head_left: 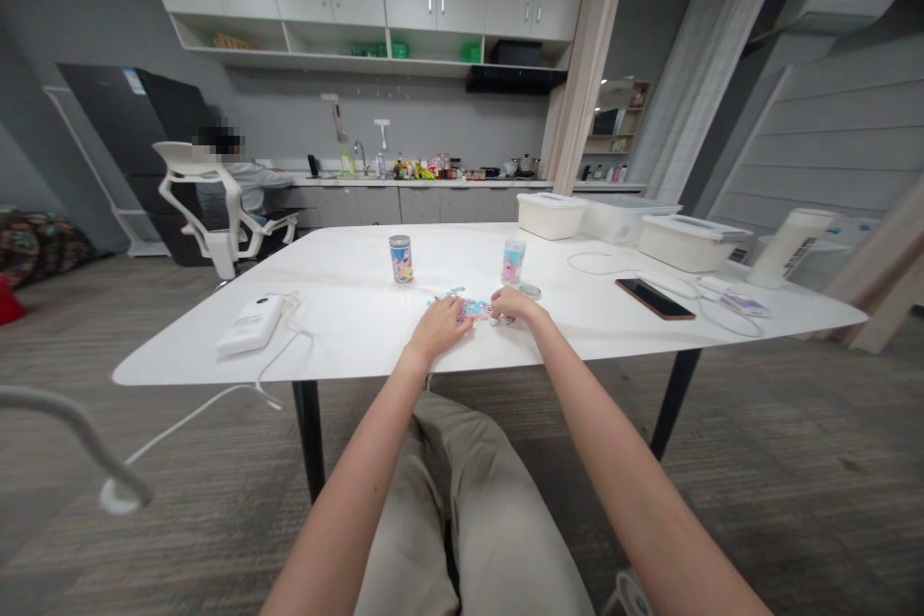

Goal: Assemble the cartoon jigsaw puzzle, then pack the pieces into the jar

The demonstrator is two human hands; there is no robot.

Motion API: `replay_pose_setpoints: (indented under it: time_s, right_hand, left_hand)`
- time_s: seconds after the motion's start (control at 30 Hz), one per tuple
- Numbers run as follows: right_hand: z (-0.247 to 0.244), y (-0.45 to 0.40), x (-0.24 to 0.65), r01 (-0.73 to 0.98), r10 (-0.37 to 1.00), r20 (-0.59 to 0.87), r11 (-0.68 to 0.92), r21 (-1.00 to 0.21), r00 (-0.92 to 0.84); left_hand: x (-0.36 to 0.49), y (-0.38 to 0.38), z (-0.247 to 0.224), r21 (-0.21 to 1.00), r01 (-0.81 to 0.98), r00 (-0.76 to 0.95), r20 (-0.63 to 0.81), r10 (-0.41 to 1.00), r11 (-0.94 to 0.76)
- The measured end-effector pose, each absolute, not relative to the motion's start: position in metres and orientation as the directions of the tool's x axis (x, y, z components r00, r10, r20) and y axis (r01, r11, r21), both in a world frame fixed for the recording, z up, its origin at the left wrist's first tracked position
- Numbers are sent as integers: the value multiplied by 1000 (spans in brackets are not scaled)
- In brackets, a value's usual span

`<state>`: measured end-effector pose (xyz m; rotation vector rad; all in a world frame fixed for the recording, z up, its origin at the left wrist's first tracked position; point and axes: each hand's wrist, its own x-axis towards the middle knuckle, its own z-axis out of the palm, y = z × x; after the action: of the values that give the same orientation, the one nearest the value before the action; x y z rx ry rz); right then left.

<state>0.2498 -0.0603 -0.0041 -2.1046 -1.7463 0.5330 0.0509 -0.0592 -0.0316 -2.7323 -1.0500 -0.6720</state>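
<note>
Resting your unclenched left hand [440, 325] among jigsaw pieces [476, 309], likely light, stiff, best edge-pinched, your right hand [512, 304] curled, hold unclear.

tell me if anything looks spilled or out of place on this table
Small colorful pieces lie loose, spill-like, by the left hand and right hand, and a round lid lies beside the pink-and-blue jar. A white cable droops untidily off the table.
</note>
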Motion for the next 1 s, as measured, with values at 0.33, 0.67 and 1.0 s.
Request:
replay_pose_setpoints:
  time_s: [0.33, 0.67, 1.0]
  right_hand:
    - [-22, -63, 248, 820, 970, 81, -146, -553, 228]
    - [-40, -72, 241, 805, 886, 462, 240, -542, 48]
    - [-36, -77, 239, 715, 832, 554, 396, -576, -15]
  left_hand:
    - [51, -57, -34, 38, 655, 659, 461, 595, -754]
    - [51, -59, -32, 53, 598, 688, 478, 547, -800]
    - [55, -55, -31, 30, 443, 747, 539, 388, -896]
